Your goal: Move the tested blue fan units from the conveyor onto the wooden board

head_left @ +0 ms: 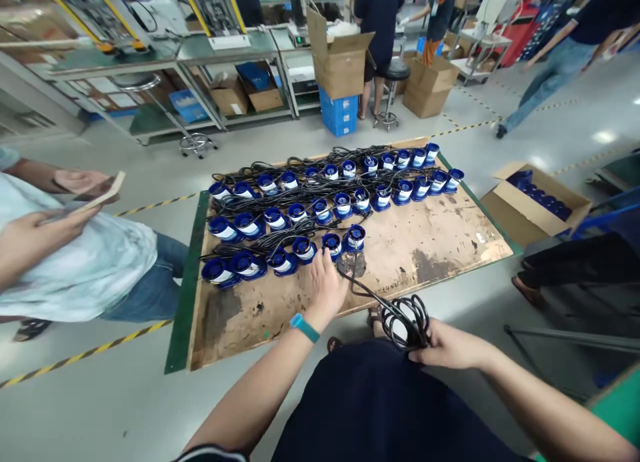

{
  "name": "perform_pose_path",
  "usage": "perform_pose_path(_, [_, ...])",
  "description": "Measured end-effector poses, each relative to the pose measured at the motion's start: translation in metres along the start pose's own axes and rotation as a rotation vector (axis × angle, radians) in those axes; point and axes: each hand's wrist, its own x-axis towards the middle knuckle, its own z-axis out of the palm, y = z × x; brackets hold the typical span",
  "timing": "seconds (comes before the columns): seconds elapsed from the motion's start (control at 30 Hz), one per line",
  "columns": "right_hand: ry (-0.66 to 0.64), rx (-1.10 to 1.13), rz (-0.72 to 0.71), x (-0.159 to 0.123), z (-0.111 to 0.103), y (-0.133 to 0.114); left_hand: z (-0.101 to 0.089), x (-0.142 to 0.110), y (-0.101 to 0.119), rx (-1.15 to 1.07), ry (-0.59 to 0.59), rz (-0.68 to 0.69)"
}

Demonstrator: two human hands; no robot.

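The shirt (375, 402) is nearest; the right hand (447, 345) clamps a coil (413, 337). Its cable (369, 293) appears to run forward-left to the end cup (356, 238) on the worktop (450, 235), just ahead-right of the left hand (327, 285), the nearer of 2, thumb and fingers apart.
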Motion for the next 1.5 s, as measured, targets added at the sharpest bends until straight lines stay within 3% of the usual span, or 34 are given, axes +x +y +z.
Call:
perform_pose_path(0.07, [-0.084, 0.055, 0.004, -0.008, -0.018, -0.038, 0.011, 0.028, -0.001, 0.157, -0.004, 0.023])
perform_pose_path(0.13, [-0.088, 0.146, -0.012, -0.010, -0.037, -0.072, 0.019, 0.051, 0.001, 0.234, -0.021, 0.044])
perform_pose_path(0.23, [0.090, 0.308, -0.071, -0.004, -0.071, -0.107, 0.026, 0.070, -0.004, 0.263, -0.041, 0.100])
perform_pose_path(0.37, [0.207, 0.373, -0.085, 0.010, -0.130, -0.139, 0.029, 0.078, -0.023, 0.244, -0.035, 0.153])
perform_pose_path(0.53, [0.271, 0.148, 0.087, 0.037, -0.204, -0.172, 0.026, 0.075, -0.032, 0.208, -0.007, 0.178])
perform_pose_path(0.63, [0.091, -0.079, 0.148, 0.066, -0.229, -0.186, 0.026, 0.058, -0.017, 0.199, 0.102, 0.209])
perform_pose_path(0.7, [-0.089, -0.283, 0.119, 0.093, -0.236, -0.192, 0.030, 0.047, -0.004, 0.234, 0.150, 0.299])
perform_pose_path(0.8, [-0.199, -0.633, -0.015, 0.146, -0.232, -0.193, 0.044, 0.043, 0.015, 0.364, 0.074, 0.408])
perform_pose_path(0.9, [-0.170, -0.865, -0.096, 0.202, -0.221, -0.189, 0.064, 0.054, 0.026, 0.457, 0.043, 0.277])
perform_pose_path(1.03, [0.023, -1.051, -0.108, 0.246, -0.219, -0.182, 0.080, 0.071, 0.027, 0.394, 0.223, 0.029])
perform_pose_path(1.1, [0.072, -1.133, -0.138, 0.252, -0.230, -0.178, 0.081, 0.076, 0.025, 0.320, 0.293, -0.037])
perform_pose_path(1.17, [0.031, -1.200, -0.196, 0.249, -0.245, -0.176, 0.080, 0.081, 0.024, 0.288, 0.320, -0.092])
perform_pose_path(1.3, [-0.148, -1.285, -0.310, 0.232, -0.264, -0.182, 0.075, 0.095, 0.030, 0.396, 0.218, -0.225])
perform_pose_path(1.4, [-0.234, -1.266, -0.357, 0.224, -0.257, -0.191, 0.070, 0.104, 0.040, 0.482, 0.104, -0.292])
perform_pose_path(1.5, [-0.316, -1.226, -0.396, 0.232, -0.239, -0.194, 0.065, 0.108, 0.045, 0.535, 0.067, -0.266])
